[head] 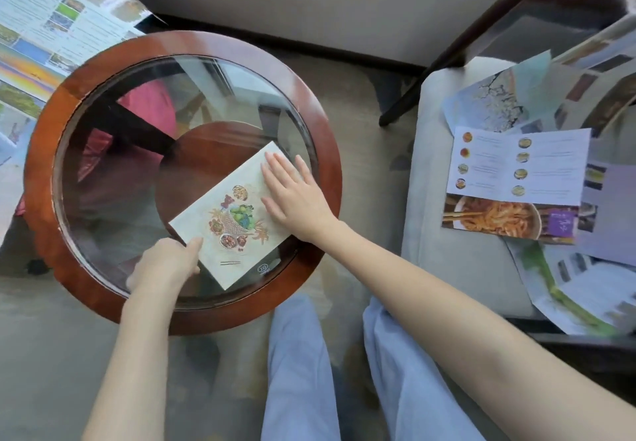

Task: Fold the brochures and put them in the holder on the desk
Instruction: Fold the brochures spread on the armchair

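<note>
A folded cream brochure (pixel 231 220) with a food drawing lies on the glass top of a round wooden table (pixel 309 103). My right hand (pixel 292 192) lies flat on its far right part, fingers straight and spread, pressing it down. My left hand (pixel 165 265) holds the brochure's near left corner, thumb on top of the paper. No holder is in view.
Several unfolded brochures (pixel 516 179) lie piled on a grey seat cushion (pixel 457 261) at the right. More large printed sheets (pixel 41 27) lie at the upper left. A dark wooden chair frame (pixel 481 37) stands behind the cushion. My knees in light blue trousers (pixel 299 365) are below the table.
</note>
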